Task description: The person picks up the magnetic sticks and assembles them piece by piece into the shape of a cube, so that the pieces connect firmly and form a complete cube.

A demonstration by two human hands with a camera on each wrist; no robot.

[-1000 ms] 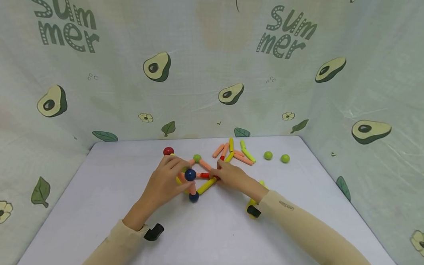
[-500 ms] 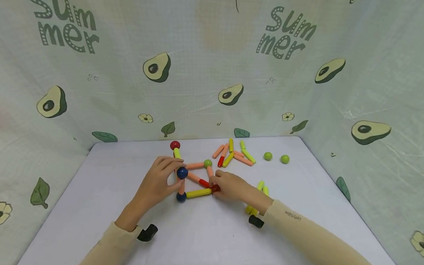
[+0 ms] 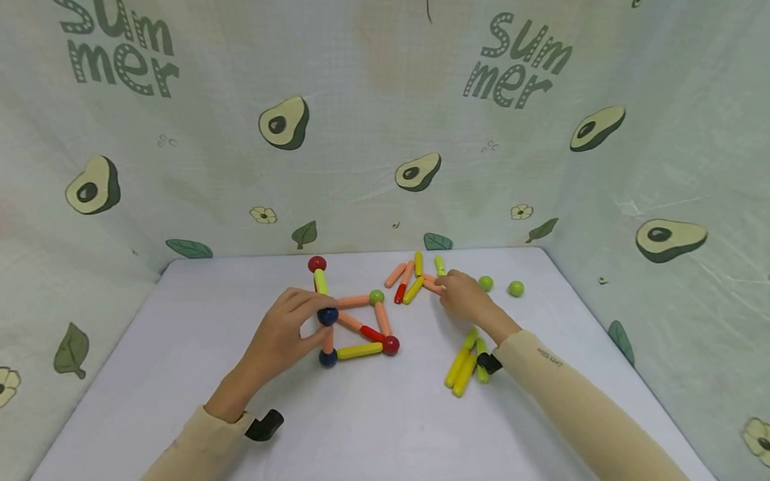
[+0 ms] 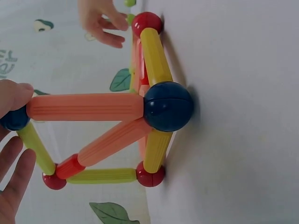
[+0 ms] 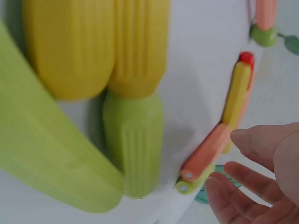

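A magnetic rod-and-ball frame stands at the table's middle left. My left hand pinches its upper blue ball, which sits atop an upright orange rod above a lower blue ball. A yellow rod runs from that lower ball to a red ball; an orange rod links this one to a green ball. Over the loose pile at the back, my right hand has thumb and fingers apart beside an orange rod. Part of the pile is hidden behind it.
Nearer me on the right lie several yellow and lime rods, below the right wrist. Two loose green balls rest at the back right. Several mixed rods are near the printed cloth backdrop.
The frame has turned and settled slightly left with my left hand still on the blue ball. My right hand let go of the red ball corner and moved right and back to the rods.
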